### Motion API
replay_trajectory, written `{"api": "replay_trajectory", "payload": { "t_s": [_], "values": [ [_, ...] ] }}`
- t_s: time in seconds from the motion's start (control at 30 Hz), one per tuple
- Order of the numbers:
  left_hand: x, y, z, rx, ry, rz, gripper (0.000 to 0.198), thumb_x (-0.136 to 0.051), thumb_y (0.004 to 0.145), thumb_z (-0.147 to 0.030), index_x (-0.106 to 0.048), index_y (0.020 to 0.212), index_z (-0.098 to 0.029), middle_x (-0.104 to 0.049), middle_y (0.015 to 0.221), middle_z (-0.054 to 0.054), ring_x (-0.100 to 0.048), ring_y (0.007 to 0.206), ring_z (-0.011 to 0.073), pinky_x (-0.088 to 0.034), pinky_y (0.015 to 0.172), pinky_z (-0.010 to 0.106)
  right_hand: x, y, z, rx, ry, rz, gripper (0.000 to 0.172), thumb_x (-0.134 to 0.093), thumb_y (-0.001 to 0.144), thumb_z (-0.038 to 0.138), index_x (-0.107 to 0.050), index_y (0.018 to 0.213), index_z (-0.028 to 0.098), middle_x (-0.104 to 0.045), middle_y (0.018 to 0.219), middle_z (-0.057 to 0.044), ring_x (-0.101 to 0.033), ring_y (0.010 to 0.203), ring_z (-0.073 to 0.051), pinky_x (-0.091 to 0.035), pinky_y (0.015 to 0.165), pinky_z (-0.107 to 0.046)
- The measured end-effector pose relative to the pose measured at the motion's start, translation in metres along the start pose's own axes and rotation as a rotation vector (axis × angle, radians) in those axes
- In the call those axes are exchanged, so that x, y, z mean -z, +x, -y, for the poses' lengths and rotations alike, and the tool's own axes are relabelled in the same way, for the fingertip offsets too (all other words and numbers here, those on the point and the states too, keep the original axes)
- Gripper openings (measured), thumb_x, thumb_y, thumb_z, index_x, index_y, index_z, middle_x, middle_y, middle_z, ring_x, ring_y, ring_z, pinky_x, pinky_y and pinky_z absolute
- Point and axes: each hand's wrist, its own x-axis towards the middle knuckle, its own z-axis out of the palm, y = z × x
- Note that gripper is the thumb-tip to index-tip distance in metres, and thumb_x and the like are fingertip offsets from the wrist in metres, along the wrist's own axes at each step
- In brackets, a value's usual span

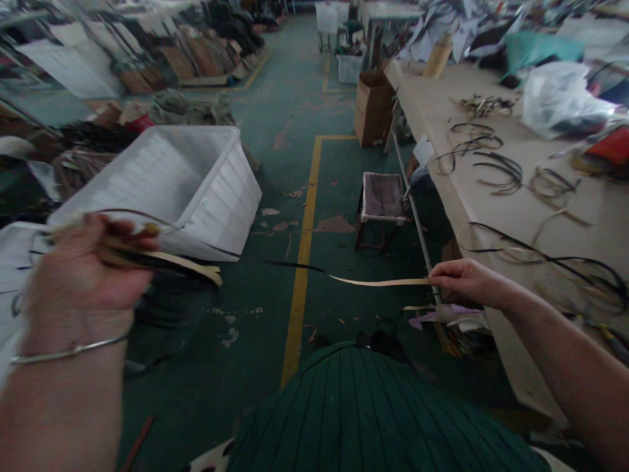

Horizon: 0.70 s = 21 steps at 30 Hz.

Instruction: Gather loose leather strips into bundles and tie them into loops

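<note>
On the left, my left hand (98, 262) is closed round a bundle of thin black and tan strips (171, 263), whose ends stick out to the right. My right hand (459, 278) pinches the end of one long strip (378, 282), near the edge of the table. That strip stretches across the middle of the view, tan near my right hand and dark further left. It runs toward my left hand, though part of it fades from sight against the floor and the white bin. Loops of similar strips (545, 252) lie on the table at the right.
A beige table (521, 151) runs along the right, with a plastic bag (557, 98) on it. A stool (383, 196) and a cardboard box (372, 108) stand beside it. A large white bin (230, 196) is at the left, with a yellow line (305, 249) on the floor.
</note>
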Motion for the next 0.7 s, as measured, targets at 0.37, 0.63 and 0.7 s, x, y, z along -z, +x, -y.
{"api": "replay_trajectory", "payload": {
  "t_s": [0.37,0.63,0.7],
  "values": [
    [-0.095,-0.097,0.138,0.559,0.058,0.841,0.022,-0.072,0.074,-0.022,-0.061,0.085,-0.007,-0.066,0.087,0.013,-0.064,0.073,0.0162,-0.055,0.068,0.025,-0.070,0.033,0.119,0.458,-0.454,0.185,0.025,-0.048,0.087,0.032,-0.068,0.081,0.017,-0.058,0.065,0.001,-0.050,0.059,-0.009,-0.030,0.055,-0.022],
    [-0.111,-0.113,0.157,0.599,0.190,1.066,0.041,-0.075,0.070,-0.047,-0.054,0.078,-0.013,-0.047,0.057,-0.001,-0.040,0.043,0.0065,-0.026,0.035,0.015,-0.078,0.054,0.117,0.364,-0.543,-0.097,0.023,-0.063,0.077,0.039,-0.062,0.071,0.017,-0.059,0.066,0.000,-0.047,0.060,-0.010,-0.024,0.055,-0.024],
    [-0.108,-0.110,0.154,0.700,0.255,1.145,0.041,-0.074,0.071,-0.048,-0.051,0.074,-0.014,-0.043,0.057,-0.002,-0.036,0.044,0.0056,-0.022,0.035,0.014,-0.078,0.056,0.110,0.363,-0.458,-0.065,0.026,-0.065,0.076,0.041,-0.059,0.070,0.016,-0.056,0.064,0.001,-0.045,0.060,-0.009,-0.024,0.054,-0.023]
  ]
}}
